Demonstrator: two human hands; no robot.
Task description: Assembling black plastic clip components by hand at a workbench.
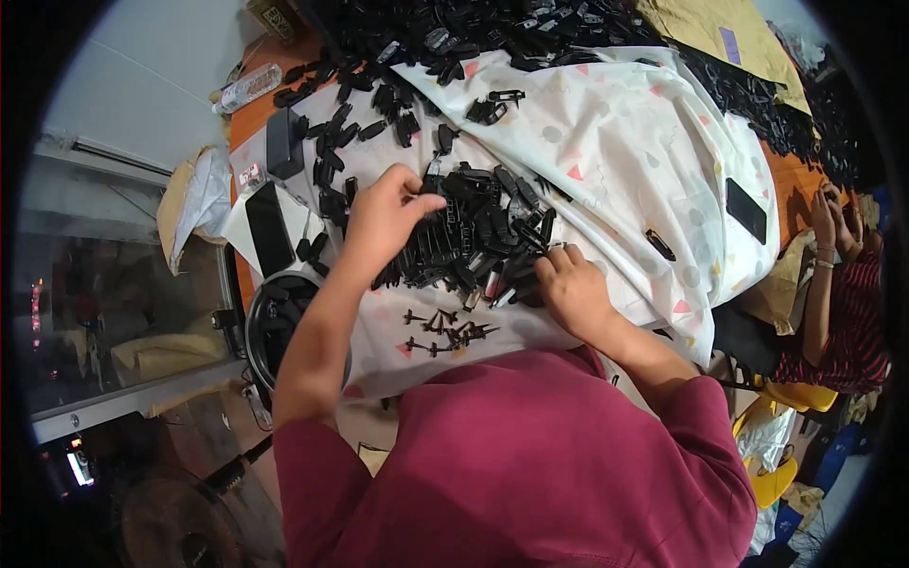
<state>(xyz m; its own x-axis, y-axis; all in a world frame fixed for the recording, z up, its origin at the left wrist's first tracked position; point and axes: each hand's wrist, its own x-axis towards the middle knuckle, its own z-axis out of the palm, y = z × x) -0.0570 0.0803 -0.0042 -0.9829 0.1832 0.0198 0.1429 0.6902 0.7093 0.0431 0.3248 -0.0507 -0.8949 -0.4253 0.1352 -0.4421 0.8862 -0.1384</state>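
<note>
A heap of small black plastic parts [478, 227] lies on a white patterned cloth [606, 133]. At the heap's upper left, my left hand [383, 218] is closed, thumb and forefinger around a small black plastic part [432, 184]; its exact kind is too small to tell. My right hand [576, 293] rests at the heap's right edge with its fingers curled down against the dark parts. Whatever sits under those fingertips is hidden. Several thin black stalk-like pieces [445, 331] lie between my forearms, close to my body.
A larger mass of black parts [454, 28] covers the far side. On the left are a dark phone [270, 225], a black box [284, 144], a plastic bottle [248, 89] and a round bin [267, 327]. Another phone [746, 212] lies right, near another person's arm [820, 284].
</note>
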